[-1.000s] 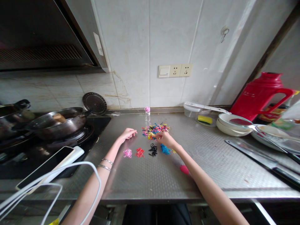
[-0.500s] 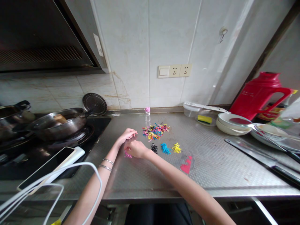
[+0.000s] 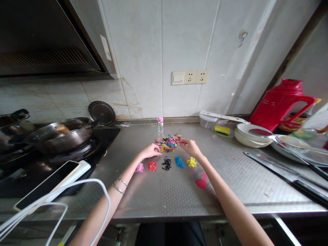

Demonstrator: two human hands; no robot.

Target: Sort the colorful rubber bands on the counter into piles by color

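Observation:
A mixed pile of small coloured loops, which look like rubber bands, lies on the steel counter. My left hand is at the pile's left edge, fingers curled together; anything in them is hidden. At the right edge, my right hand has thumb and fingers pinched against the loops, with what they hold too small to make out. Nearer me is a row of single-colour heaps: pink loops, red loops, black loops, blue loops and yellow loops.
Behind the pile stands a small clear bottle with a pink cap. Pans sit on the stove at left, near a phone and white cables. Bowls, a knife and a red thermos are at right.
My right hand has moved from the pink heap across to the pile's right edge. My left hand has shifted right to the pile's left edge. The red and pink heaps are now uncovered.

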